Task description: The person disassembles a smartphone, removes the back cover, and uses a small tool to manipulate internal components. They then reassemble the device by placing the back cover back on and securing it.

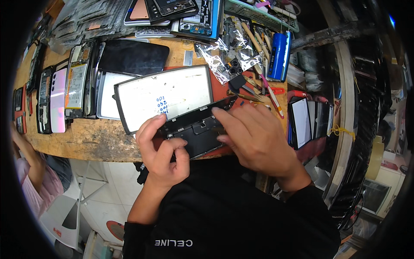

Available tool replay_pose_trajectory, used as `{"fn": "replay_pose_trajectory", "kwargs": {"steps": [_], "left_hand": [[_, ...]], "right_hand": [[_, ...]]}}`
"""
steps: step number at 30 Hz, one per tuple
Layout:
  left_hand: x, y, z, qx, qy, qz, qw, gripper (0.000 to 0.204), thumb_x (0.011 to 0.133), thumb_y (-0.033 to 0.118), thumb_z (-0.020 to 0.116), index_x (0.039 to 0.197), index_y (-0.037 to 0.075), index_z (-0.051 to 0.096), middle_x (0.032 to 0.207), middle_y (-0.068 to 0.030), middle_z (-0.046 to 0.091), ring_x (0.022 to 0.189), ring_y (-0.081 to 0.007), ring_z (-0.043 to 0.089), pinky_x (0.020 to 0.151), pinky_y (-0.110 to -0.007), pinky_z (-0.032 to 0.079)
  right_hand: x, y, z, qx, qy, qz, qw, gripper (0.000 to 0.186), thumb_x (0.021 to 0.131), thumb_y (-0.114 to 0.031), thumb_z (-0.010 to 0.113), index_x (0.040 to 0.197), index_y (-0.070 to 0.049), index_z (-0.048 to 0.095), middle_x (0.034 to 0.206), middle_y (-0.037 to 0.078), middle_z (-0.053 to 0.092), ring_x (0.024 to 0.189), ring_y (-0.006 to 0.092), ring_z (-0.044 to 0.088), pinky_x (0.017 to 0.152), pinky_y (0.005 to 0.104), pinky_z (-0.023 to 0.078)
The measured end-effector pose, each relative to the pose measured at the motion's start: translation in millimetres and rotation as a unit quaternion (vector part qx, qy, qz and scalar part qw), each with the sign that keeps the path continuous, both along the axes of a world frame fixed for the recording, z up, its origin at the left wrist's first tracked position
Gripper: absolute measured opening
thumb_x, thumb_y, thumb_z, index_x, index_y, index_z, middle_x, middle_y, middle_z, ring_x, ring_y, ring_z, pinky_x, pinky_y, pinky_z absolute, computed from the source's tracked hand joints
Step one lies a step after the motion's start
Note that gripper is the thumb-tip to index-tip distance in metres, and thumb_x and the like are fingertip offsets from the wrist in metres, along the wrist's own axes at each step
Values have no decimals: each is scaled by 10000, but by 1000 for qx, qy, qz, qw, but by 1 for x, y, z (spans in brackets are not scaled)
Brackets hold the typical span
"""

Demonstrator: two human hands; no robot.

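Note:
Between my two hands is a black phone part (198, 142), held at the table's near edge with its inner side up. It looks like a phone frame or screen assembly, with a raised strip along the far side and small metal pieces near its middle. My left hand (166, 151) grips its left end, fingers curled and thumb bent over the near side. My right hand (258, 138) closes on the right end, with the index finger on the far strip and the thumb at the near edge. Just beyond lies a white tray (185, 84) with a dark rim and handwriting on it.
Opened phones (77, 86) stand along the left of the wooden table (103, 142). A black glass panel (133, 56) lies behind the tray. Tweezers (274, 97), a blue cylinder (279, 56) and clear plastic bags (233, 43) crowd the right. Another person's arm (32, 164) shows at far left.

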State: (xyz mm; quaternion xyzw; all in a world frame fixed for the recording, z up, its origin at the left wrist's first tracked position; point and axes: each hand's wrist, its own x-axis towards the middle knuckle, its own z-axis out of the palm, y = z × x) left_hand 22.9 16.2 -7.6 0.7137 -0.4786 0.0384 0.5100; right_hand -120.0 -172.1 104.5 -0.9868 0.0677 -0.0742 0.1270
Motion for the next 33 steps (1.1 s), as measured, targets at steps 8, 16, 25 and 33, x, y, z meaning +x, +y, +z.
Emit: {"fn": "replay_pose_trajectory", "kwargs": {"steps": [8,16,25,33], "left_hand": [[-4,-1,-11,-43,14,-3,999,184,731,-22,655,874,33,757,1371,-234,590,1227,-396,609,1024,-444,534],[-4,2,-13,-92,-65,-8,994,227,741,-3,697,936,83,776,1206,-111,635,1011,-295,685,834,-419,560],[-4,5,-14,-123,-88,-40,988,212,761,65,714,958,96,786,1085,-43,662,950,-243,681,765,-382,559],[-4,7,-16,-122,-82,-51,988,207,776,81,755,980,85,789,1094,-50,674,966,-251,684,768,-396,570]], "right_hand": [[-2,-1,-3,-12,-1,53,999,397,941,-180,743,1268,44,719,953,77,649,829,225,642,720,379,476],[2,3,28,236,-75,35,968,372,897,36,777,1264,52,714,924,106,727,835,268,736,727,393,577],[64,-5,1,232,-137,-42,962,350,990,86,710,1336,44,677,1089,163,786,973,261,787,867,368,625],[85,8,-13,223,-118,27,967,385,984,79,713,1366,46,667,1039,178,769,915,305,792,793,382,626]]}}
